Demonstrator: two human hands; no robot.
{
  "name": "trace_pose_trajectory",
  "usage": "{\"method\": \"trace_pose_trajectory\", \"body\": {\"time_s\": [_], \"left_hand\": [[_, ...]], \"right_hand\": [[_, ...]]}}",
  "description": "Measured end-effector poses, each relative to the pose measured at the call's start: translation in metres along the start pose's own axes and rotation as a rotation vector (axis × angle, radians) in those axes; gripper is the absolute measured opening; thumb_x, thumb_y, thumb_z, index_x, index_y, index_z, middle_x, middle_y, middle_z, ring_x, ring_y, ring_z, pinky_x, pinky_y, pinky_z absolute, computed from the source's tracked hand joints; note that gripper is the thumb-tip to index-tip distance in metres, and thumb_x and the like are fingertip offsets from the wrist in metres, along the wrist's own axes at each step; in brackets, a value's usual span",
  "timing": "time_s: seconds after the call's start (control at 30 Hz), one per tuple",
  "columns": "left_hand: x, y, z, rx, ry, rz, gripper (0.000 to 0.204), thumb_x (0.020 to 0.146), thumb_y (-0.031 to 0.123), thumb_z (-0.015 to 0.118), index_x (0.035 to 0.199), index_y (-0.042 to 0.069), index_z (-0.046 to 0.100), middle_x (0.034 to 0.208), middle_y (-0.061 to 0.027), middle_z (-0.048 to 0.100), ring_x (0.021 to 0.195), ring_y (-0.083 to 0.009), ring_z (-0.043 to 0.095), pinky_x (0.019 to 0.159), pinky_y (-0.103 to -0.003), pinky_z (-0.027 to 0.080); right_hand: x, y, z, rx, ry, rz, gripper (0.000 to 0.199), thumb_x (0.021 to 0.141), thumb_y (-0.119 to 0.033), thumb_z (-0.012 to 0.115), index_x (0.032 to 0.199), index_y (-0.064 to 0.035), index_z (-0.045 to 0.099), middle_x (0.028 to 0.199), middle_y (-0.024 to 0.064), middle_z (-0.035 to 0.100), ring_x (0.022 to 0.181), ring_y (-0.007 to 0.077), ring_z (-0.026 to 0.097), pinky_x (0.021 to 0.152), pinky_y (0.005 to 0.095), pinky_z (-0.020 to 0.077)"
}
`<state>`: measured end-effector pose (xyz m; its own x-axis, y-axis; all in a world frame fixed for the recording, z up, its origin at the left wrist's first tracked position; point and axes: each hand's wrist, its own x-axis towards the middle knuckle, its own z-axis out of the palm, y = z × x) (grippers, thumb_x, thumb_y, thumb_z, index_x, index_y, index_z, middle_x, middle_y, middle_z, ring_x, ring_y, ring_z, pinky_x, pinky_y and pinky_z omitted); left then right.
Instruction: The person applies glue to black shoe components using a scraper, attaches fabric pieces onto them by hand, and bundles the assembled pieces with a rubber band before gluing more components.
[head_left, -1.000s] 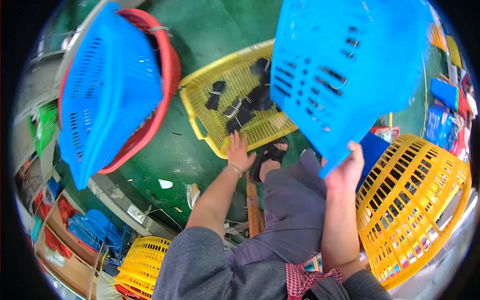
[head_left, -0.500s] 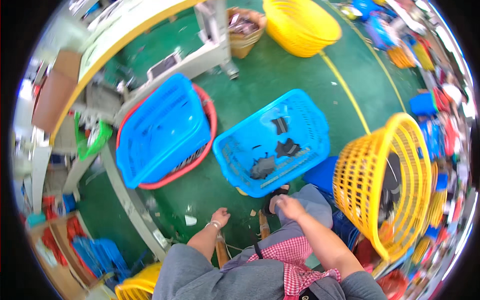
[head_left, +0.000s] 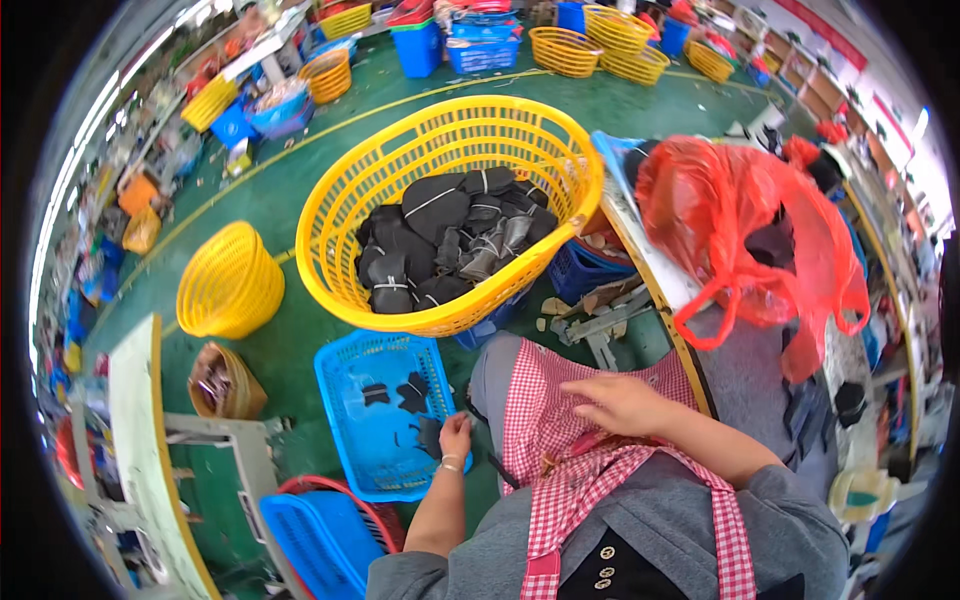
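Note:
My left hand point(head_left: 456, 437) hangs over the right side of a low blue basket point(head_left: 335, 400), its fingers curled in and nothing visible in them. Inside that basket lie a few dark fabric pieces point(head_left: 412, 392), one of them close beside the hand. My right hand point(head_left: 625, 405) is in front of my red-checked apron point(head_left: 540, 395), with fingers stretched out and holding nothing. Ahead of me stands a large yellow basket point(head_left: 450, 318), raised on blue baskets point(head_left: 585, 272). It holds several tied bundles of black and grey pieces point(head_left: 435, 208).
On my right, a table point(head_left: 668, 318) bears a red plastic bag point(head_left: 705, 210). At lower left are another blue basket point(head_left: 325, 540) in a red tub and a pale table point(head_left: 140, 430). A yellow basket point(head_left: 230, 285) and a carton point(head_left: 225, 385) stand on the green floor.
My view has swung to the right, bringing the large yellow basket to the middle and the red bag into sight. My right hand has moved from my knee to before my apron.

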<state>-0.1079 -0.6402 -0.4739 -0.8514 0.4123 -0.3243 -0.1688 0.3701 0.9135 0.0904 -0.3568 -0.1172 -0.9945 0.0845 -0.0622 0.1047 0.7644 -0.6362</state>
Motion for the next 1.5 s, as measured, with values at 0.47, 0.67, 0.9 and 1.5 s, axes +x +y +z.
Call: {"method": "trace_pose_trajectory", "body": {"time_s": [0.47,0.67,0.9,1.5], "left_hand": [[-0.037,0.316,0.229,0.396,-1.344,1.105,0.016,0.084,-0.005,0.072,0.098,0.001,0.071,0.083,-0.0118,0.067,0.072,-0.0205,0.061,0.068,-0.031,0.05],[-0.22,0.399,0.318,0.045,-1.66,1.475,0.014,0.084,0.0,0.073,0.098,0.003,0.071,0.086,-0.0101,0.069,0.077,-0.0284,0.064,0.071,-0.038,0.052],[-0.295,0.387,0.36,0.282,-1.886,1.652,0.018,0.084,0.0,0.07,0.102,0.003,0.07,0.079,-0.0075,0.06,0.065,-0.019,0.057,0.061,-0.031,0.047],[-0.184,0.365,0.423,0.72,-1.845,1.125,0.041,0.083,-0.005,0.074,0.121,0.003,0.06,0.084,-0.0015,0.056,0.072,-0.0095,0.052,0.072,-0.023,0.045]], "right_hand": [[-0.237,-0.034,0.025,0.31,0.69,0.622,0.043,0.101,-0.031,0.061,0.138,-0.0093,0.058,0.115,0.0201,0.071,0.105,0.0377,0.069,0.089,0.0466,0.0557],[-0.316,-0.106,0.145,0.386,1.471,1.025,0.035,0.098,-0.024,0.063,0.129,-0.01,0.062,0.105,0.0165,0.073,0.096,0.0357,0.071,0.082,0.0447,0.0564],[-0.309,-0.147,0.224,0.228,1.465,1.514,0.029,0.099,-0.027,0.061,0.125,-0.0143,0.065,0.11,0.0141,0.071,0.099,0.0343,0.07,0.083,0.0459,0.0575],[-0.415,-0.183,0.308,0.065,2.254,1.781,0.024,0.09,-0.006,0.067,0.114,-0.0067,0.067,0.106,0.0116,0.069,0.097,0.0315,0.068,0.083,0.04,0.0567]]}}
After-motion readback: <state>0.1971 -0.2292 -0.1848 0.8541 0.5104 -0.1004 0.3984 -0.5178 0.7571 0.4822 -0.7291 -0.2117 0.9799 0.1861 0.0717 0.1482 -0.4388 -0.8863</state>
